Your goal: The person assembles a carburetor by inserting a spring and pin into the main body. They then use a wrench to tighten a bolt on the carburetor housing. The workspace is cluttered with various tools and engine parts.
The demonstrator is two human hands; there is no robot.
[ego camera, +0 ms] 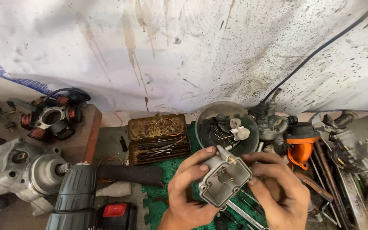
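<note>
Both hands share one grey metal float bowl [225,180], open side up, over the green mat [167,179]. Left hand [188,191] at 9 o'clock of it, fingers curled, pinching its edge. Right hand [280,189] at 3 o'clock, fingers closed on the opposite rim. Round clear dish [207,121] at 12 o'clock.

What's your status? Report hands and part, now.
Left hand and right hand both grip the grey carburetor float bowl, open side up. Held over the green mat. Nothing blocking.

Soft, even daylight, faint shadows, no harsh glare; the centre is sharp while wide-angle bending warps the edges.
</note>
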